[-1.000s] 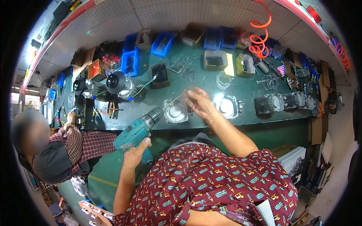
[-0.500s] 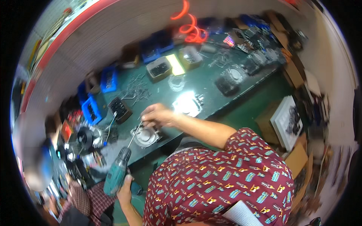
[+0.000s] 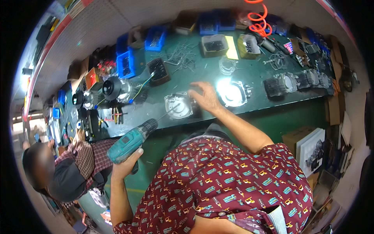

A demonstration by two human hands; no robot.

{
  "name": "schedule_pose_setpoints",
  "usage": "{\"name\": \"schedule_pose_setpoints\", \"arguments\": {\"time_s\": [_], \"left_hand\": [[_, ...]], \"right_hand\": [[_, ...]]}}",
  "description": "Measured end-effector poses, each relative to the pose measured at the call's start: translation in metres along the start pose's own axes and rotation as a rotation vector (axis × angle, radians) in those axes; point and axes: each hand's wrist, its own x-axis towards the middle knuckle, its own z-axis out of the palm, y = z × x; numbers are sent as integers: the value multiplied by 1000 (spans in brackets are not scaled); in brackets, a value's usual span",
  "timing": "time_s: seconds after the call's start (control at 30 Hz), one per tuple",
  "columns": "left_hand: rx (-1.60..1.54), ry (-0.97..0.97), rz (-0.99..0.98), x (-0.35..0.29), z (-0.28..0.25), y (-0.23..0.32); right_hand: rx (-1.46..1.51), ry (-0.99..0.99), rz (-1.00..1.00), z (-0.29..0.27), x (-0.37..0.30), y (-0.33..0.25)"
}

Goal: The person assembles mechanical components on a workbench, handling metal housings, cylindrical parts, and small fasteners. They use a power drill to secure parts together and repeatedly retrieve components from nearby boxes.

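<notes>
My left hand (image 3: 127, 163) is wrapped round the handle of a teal cordless drill (image 3: 126, 145) with a black chuck. Its long thin bit reaches up and right over a round silver metal casting (image 3: 179, 111) lying near the bench edge. Whether the tip touches the casting I cannot tell. At the casting's right side is my right hand (image 3: 205, 97), thumb and fingers apart, with nothing visible in it. Further right lies a second silver casting (image 3: 233, 97), under bright glare. A brown box of dark screws (image 3: 159, 72) stands behind the first casting.
Blue bins (image 3: 125, 64) and a pale parts box (image 3: 214, 45) line the back of the green bench. Finned motor parts stand left (image 3: 120, 90) and right (image 3: 280, 85). A red coiled hose (image 3: 260, 27) hangs above. Another person (image 3: 62, 171) is at the left.
My right hand has left the drill bit's tip, where its fingers were closed, and opened beside the casting. The bit now lies lower, across the casting. The whole view has shifted.
</notes>
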Motion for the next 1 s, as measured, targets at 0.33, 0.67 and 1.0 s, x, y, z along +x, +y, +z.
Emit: {"name": "schedule_pose_setpoints", "arguments": {"time_s": [0.33,0.67,1.0], "left_hand": [[139,-158,33,7,7,14],[321,-228,35,35,5,33],[892,-371,113,44,35,99]], "right_hand": [[-180,-136,-180,29,-12,19],[-211,-162,-125,31,-13,14],[-260,-127,-63,52,-13,23]]}}
